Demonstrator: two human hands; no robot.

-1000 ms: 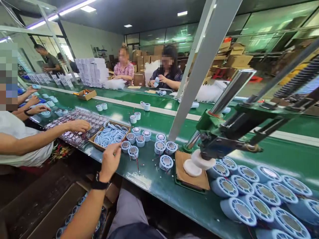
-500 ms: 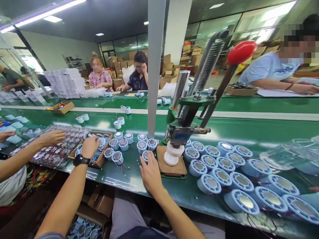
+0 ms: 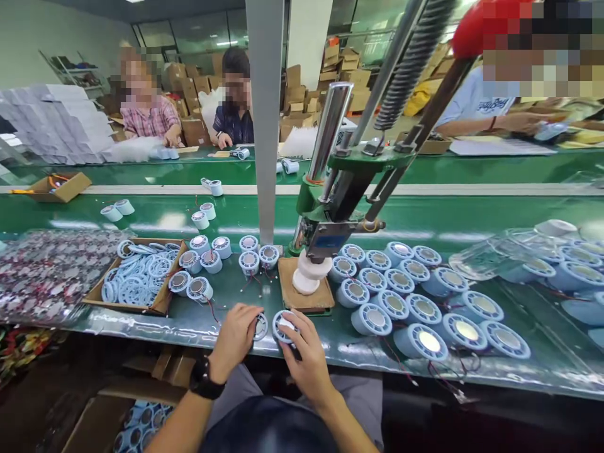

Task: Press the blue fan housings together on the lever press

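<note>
My left hand [image 3: 238, 333], with a dark watch on its wrist, pinches a light blue slotted ring [image 3: 260, 327] near the table's front edge. Just right of it, my right hand [image 3: 304, 349] has its fingers wrapped round a light blue round housing [image 3: 282, 332] with a silver disc in its top. The ring and the housing are a short gap apart. Behind my right hand stands a hand press [image 3: 340, 233], its white round pressing head [image 3: 314, 267] over a brown pad [image 3: 287, 296]. A cardboard box of blue rings [image 3: 136, 286] lies to the left.
Several blue housings [image 3: 201, 261] stand left of the press, and many more [image 3: 394, 305] crowd its right side. Small wired parts [image 3: 51, 270] cover the far left. A grey post [image 3: 264, 119] rises behind the press. Clear plastic containers [image 3: 500, 251] lie at the right.
My left hand has come from the ring box to the front edge with a ring. My right hand has brought a housing nearer to me. The view has shifted right and down.
</note>
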